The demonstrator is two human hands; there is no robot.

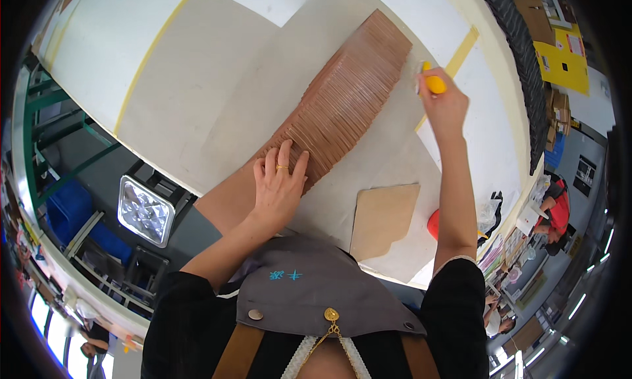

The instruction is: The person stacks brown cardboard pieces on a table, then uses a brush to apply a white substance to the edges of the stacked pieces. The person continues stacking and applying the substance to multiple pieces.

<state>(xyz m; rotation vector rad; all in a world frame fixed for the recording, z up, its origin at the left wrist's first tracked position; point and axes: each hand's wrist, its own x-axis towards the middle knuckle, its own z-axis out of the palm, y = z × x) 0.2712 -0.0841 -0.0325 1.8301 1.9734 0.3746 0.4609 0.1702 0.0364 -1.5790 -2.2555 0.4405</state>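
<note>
A long row of thin brown sheets (349, 96), overlapping like a fanned deck, lies slantwise across the table. Leather or something like it seems to be their material. At the near end, my left hand (280, 185) rests on them with its fingers spread, the tips on the sheet edges. Beyond the row's right side, my right hand (444, 109) is closed around a yellow-handled tool (434, 84) with a pale head. The tool is raised and apart from the sheets; its exact kind is unclear.
A tan cut-out template (385, 221) lies near the table's front edge. Beside it, a red object (433, 224) is partly hidden by my right forearm. Yellow tape (461, 53) crosses the table covering. A square lamp (146, 211) stands off the left edge. Other people are in the background.
</note>
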